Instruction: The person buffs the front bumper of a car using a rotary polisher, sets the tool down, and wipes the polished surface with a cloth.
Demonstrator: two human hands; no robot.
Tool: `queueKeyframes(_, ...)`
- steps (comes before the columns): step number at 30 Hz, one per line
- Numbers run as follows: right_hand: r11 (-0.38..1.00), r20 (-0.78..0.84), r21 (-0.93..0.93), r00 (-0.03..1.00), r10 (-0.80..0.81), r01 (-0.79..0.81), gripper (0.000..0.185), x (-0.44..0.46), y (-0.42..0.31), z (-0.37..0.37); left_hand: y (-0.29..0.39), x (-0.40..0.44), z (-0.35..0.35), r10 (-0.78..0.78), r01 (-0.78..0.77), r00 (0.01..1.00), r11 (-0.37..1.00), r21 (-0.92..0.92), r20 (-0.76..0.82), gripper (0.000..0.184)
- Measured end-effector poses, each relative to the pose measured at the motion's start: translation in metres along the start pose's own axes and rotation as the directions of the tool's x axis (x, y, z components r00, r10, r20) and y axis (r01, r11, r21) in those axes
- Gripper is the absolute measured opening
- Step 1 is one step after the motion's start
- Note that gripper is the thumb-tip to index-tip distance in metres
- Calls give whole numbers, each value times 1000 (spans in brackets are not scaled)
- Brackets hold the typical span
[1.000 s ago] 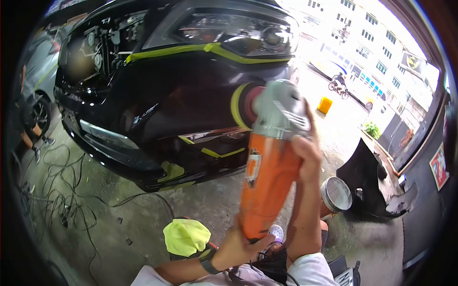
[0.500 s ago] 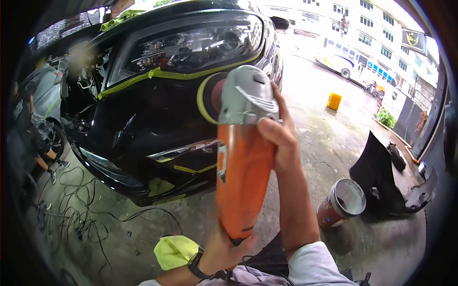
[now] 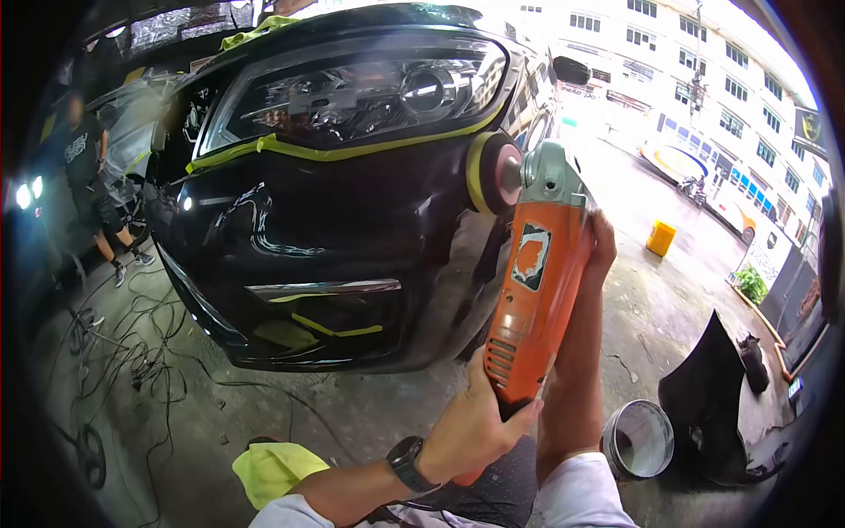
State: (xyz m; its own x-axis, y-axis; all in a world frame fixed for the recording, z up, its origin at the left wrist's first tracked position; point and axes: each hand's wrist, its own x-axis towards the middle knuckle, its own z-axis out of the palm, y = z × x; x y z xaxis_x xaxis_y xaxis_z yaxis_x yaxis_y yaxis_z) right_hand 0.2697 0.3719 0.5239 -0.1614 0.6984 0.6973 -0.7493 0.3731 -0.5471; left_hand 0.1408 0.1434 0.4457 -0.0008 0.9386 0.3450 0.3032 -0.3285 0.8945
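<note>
One long orange plastic-bodied polisher (image 3: 528, 326) with a grey metal head is held by both hands: the person's left grip (image 3: 471, 431) is closed around its dark lower end, and the right grip (image 3: 601, 251) is folded about its right side, just below the head, fingers partly hidden. From the left grip, the polisher's long axis rises away, leaning slightly right. Its round yellow-edged pad (image 3: 493, 174) lies up and left of the right grip, the nearer one, and faces the glossy black car bumper (image 3: 352, 211); whether the two touch is hard to tell. Down and left of the left grip lies a crumpled yellow-green cloth (image 3: 273, 471).
</note>
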Motion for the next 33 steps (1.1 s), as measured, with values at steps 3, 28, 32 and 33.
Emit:
queueKeyframes(3, 993, 103, 120, 995, -8, -4, 58, 29, 6, -33, 2, 27, 13, 94, -92, 993, 995, 34, -71, 92)
queueKeyframes(28, 979, 95, -151, 984, 149, -133, 50, 123, -38, -67, 21, 149, 12, 107, -75, 986, 969, -235, 124, 50)
queueKeyframes(32, 998, -4, -51, 1000, 24, -24, 37, 121, -28, -43, 19, 153, 9, 181, -179, 980, 983, 33, -79, 62)
queueKeyframes(33, 998, -9, -56, 1000, 27, -28, 37, 124, -25, -48, 18, 152, 9, 177, -176, 981, 984, 28, -75, 62)
